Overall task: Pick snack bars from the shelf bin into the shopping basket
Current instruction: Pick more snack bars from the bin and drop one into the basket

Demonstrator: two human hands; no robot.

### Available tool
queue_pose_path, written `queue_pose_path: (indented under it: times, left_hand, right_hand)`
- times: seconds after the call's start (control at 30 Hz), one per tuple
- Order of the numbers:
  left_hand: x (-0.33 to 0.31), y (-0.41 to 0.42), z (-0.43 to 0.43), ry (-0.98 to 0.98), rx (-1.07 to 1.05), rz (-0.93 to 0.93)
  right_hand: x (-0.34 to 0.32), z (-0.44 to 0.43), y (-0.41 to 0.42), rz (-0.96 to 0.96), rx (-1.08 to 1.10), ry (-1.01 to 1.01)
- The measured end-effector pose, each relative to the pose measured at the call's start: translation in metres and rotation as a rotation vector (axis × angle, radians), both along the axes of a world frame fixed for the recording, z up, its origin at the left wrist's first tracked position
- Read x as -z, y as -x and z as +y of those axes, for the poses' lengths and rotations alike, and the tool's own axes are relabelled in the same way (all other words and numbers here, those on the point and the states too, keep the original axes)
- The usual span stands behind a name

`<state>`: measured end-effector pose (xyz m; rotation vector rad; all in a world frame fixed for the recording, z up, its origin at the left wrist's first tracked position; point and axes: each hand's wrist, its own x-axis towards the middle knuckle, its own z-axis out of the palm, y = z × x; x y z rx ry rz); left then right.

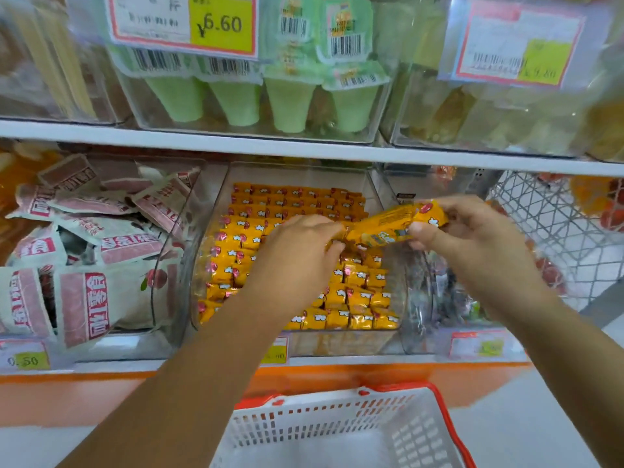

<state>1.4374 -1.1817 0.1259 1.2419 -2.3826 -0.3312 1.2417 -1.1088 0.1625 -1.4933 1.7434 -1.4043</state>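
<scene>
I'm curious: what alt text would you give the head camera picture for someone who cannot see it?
The left hand and right hand grip an orange-yellow wrapped snack bar above a clear plastic shelf bin packed with the same bars. A white plastic shopping basket with a red rim sits below. Pink-and-white packets fill the neighbouring bin.

Yellow snack bars (pixel 388 228) bunched, tilted, above clear bin (pixel 337 344) packed with rows; white red-rimmed basket (pixel 324 413) below.
</scene>
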Motion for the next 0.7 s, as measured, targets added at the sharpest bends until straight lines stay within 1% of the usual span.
queue_pose_path:
  times: [0.07, 0.13, 0.2, 0.23, 0.27, 0.37, 0.4, 0.43, 0.53, 0.63, 0.7]
  left_hand:
    - [0.011, 0.006, -0.018, -0.026, 0.026, -0.129]
    - [0.023, 0.003, -0.026, -0.074, 0.063, -0.239]
    - [0.033, -0.006, -0.027, -0.087, 0.102, -0.276]
    - [0.036, -0.011, -0.027, -0.085, 0.12, -0.272]
    - [0.038, -0.015, -0.027, -0.083, 0.138, -0.263]
    - [0.041, -0.021, -0.027, -0.062, 0.165, -0.262]
    - [0.042, -0.022, -0.026, -0.053, 0.165, -0.261]
    - [0.042, -0.022, -0.025, -0.05, 0.163, -0.256]
    - [0.046, -0.022, -0.023, -0.045, 0.153, -0.226]
    - [0.048, -0.022, -0.023, -0.035, 0.152, -0.217]
    - [0.049, -0.022, -0.023, -0.036, 0.146, -0.217]
  right_hand:
    - [-0.006, -0.023, 0.004, 0.284, -0.008, -0.069]
    - [-0.012, -0.043, 0.0, 0.515, -0.062, -0.185]
    - [-0.016, -0.062, -0.006, 0.737, -0.115, -0.287]
    - [-0.018, -0.071, -0.007, 0.791, -0.125, -0.319]
    - [-0.021, -0.08, -0.009, 0.794, -0.134, -0.339]
    - [-0.029, -0.098, -0.01, 0.639, -0.176, -0.402]
    - [-0.031, -0.099, -0.008, 0.62, -0.186, -0.404]
    - [-0.032, -0.099, -0.007, 0.644, -0.189, -0.397]
    - [-0.019, -0.097, -0.006, 0.856, -0.194, -0.338]
    - [0.008, -0.1, -0.012, 0.882, -0.264, -0.358]
    - [0.019, -0.106, -0.017, 0.937, -0.307, -0.383]
